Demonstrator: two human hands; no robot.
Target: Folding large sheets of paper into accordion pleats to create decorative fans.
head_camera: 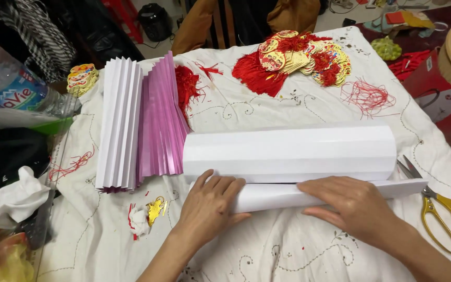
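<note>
**Both palms flat on a folded white sheet**

My left hand (207, 206) lies palm down with fingers spread and loosely curled on the folded edge of the white sheet (293, 154), low in the middle of the frame. My right hand (353, 203) presses flat on the same fold further right, fingers together and pointing left. Neither hand pinches anything. The sheet stretches across the centre of the white embroidered tablecloth (288, 250), its upper part bowed up like a roll. Left of it lie pleated paper fans, one white (118, 125) and one pink (160, 122). Gold-handled scissors (442, 214) rest at the right edge. Red tassels with gold ornaments (293, 57) pile at the upper middle, and a plastic bottle (11, 89) sits upper left.
</note>
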